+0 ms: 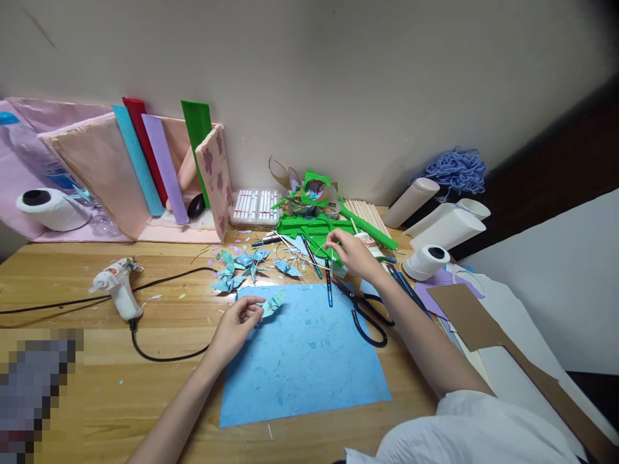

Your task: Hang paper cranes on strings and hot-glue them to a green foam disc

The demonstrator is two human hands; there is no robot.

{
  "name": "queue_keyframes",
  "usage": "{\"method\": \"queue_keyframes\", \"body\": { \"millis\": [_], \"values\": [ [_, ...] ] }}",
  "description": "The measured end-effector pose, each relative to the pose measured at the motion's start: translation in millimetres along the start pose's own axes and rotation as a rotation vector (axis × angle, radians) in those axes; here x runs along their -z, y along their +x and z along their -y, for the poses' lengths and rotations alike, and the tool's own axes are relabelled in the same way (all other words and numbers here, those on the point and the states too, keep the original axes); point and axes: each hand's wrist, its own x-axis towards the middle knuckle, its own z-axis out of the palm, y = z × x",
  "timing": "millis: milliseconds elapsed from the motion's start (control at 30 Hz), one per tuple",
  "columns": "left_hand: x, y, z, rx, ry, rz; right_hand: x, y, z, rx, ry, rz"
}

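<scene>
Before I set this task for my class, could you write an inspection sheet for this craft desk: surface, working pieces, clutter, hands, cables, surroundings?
Surface: light-brown wooden tabletop; flat blue rectangular sheet on it, marked with darker flecks.
Working pieces: one pale-green folded-paper piece, over the sheet.
Clutter: blue-green folded-paper pieces, paper scraps, bright-green paper, black-handled metal scissors lying partly on the sheet.
Hands: left hand holds the pale-green piece; right hand is raised near the bright-green paper, its grip too fine to tell.
Cables: black cable from the white glue gun runs toward the left forearm.
Surroundings: plain grey wall behind.
</scene>
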Motion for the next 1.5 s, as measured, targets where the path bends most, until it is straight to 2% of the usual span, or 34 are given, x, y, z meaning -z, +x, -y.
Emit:
{"method": "queue_keyframes", "body": {
  "millis": [267, 367, 433, 533, 633, 700, 800, 900, 1033, 1267, 1367, 1500],
  "values": [
    [0.5, -0.4, -0.4, 0.0, 0.018, 0.007, 45.1, 1.2, 24.3, 0.024, 0.46, -0.218],
    [-0.3, -0.7, -2.4, 0.007, 0.018, 0.008, 56.1, -2.4, 32.8, 0.083, 0.598, -0.36],
    [-0.9, -1.0, -3.9, 0.004, 0.021, 0.006, 57.4, -6.4, 37.3, 0.102, 0.618, -0.375],
    [-1.3, -1.6, -5.5, -0.017, 0.046, 0.016, 43.7, -15.4, 42.1, 0.067, 0.637, -0.212],
    [-0.7, -2.6, -5.7, -0.021, 0.048, 0.003, 14.1, -29.3, 46.4, -0.021, 0.784, -0.049],
    [-0.2, -3.2, -5.2, -0.023, 0.032, -0.032, -7.1, -40.1, 49.6, -0.103, 0.922, 0.002],
    [-0.2, -3.5, -4.3, -0.022, 0.013, -0.082, -31.1, -53.4, 53.4, -0.272, 1.138, -0.003],
    [-1.3, -3.6, -4.0, 0.001, 0.005, -0.111, -43.6, -59.3, 54.0, -0.424, 1.292, -0.069],
    [-2.7, -4.6, -3.1, 0.019, 0.01, -0.105, -49.9, -58.9, 51.1, -0.49, 1.182, -0.065],
    [-2.3, -5.7, 0.4, 0.035, 0.008, -0.105, -62.1, -56.6, 47.9, -0.435, 0.999, -0.031],
    [-1.9, -4.5, 1.9, 0.07, 0.001, -0.124, -66.8, -59.8, 46.4, -0.282, 0.719, 0.031],
    [-2.0, -3.4, 2.6, 0.082, 0.018, -0.143, -64.7, -66.6, 41.1, 0.107, 0.282, 0.231]
  ]
}}
